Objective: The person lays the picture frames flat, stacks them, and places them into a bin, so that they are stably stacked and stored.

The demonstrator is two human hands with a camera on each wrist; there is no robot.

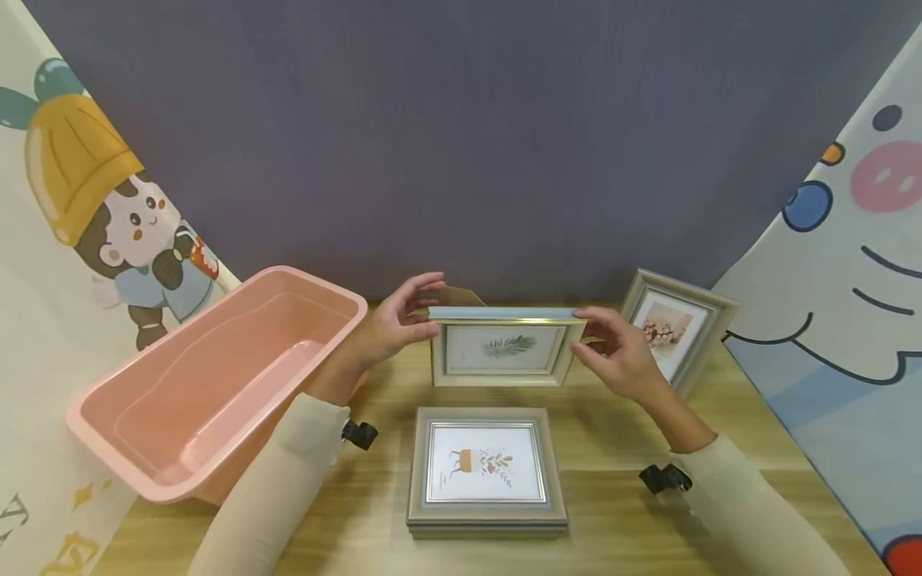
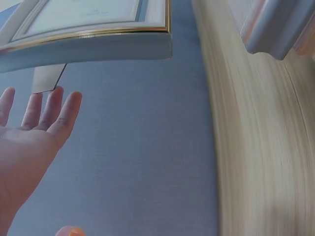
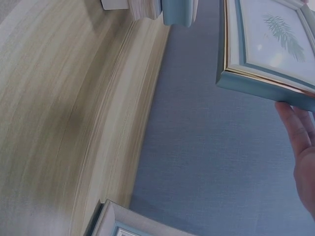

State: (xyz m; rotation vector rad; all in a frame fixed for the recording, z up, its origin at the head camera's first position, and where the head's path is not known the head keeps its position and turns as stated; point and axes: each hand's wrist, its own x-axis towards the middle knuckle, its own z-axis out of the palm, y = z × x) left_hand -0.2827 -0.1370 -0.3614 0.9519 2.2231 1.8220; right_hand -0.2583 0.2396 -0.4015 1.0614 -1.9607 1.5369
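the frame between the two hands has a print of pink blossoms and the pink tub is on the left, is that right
Not quite: the frame between the left hand and right hand has a print of a green leaf, as the head view shows. The tub is on the left, as you say.

head view: from above, facing forward and down, set well back; spans table (image 1: pixel 385 496) and backdrop (image 1: pixel 461 160). left wrist view: close by left hand (image 2: pixel 27 142), facing backdrop, rolled so table runs down right side. right wrist view: close by right hand (image 3: pixel 306 167), rolled opposite, table at left. all three share leaf-print frame (image 1: pixel 504 350) and backdrop.
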